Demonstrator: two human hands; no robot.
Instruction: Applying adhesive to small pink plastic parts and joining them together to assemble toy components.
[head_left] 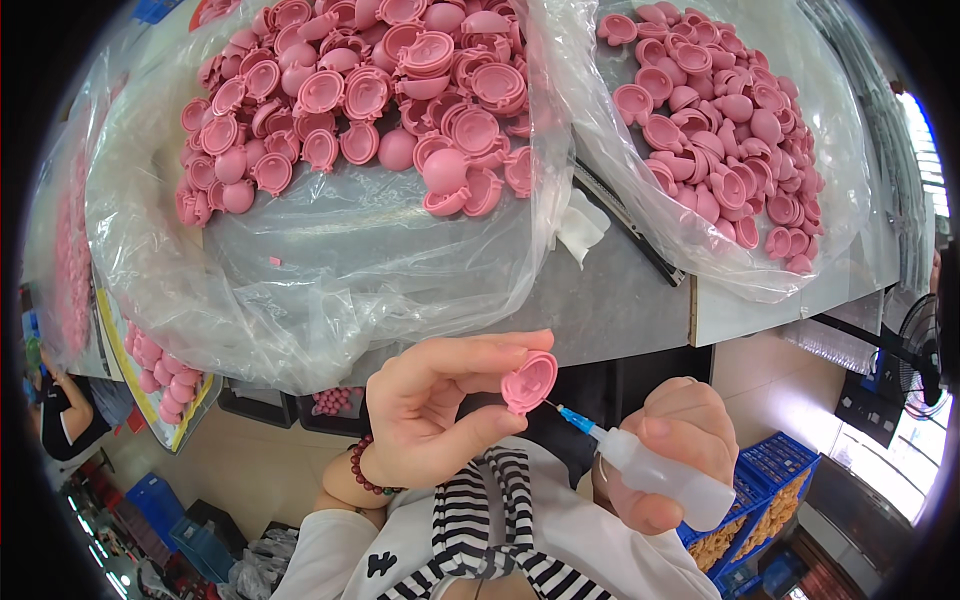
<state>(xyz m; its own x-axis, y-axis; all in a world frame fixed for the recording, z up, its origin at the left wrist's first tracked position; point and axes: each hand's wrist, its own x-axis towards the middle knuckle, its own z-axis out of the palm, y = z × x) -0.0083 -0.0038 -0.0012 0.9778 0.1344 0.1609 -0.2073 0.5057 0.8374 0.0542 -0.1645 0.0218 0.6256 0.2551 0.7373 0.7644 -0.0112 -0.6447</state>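
My left hand (432, 405) pinches a pink half-shell (530, 382) between thumb and fingers, its hollow side turned toward my right hand. In my right hand (676, 440) is a translucent white squeeze bottle (672, 478), tilted, with a blue needle tip (577, 420). The needle's thin end points at the lower edge of the half-shell; whether it touches I cannot tell. Beyond my hands, a large heap of pink half-shells (360, 90) lies in a clear plastic bag (370, 235), some hollow side up and others dome up.
A second heap of pink pieces (720, 120) sits on plastic sheeting at the far right. Between the bags lie a dark metal strip (630, 225) and a scrap of white paper (582, 228). Blue crates (770, 480) stand at lower right. Another person's arm (72, 395) shows at far left.
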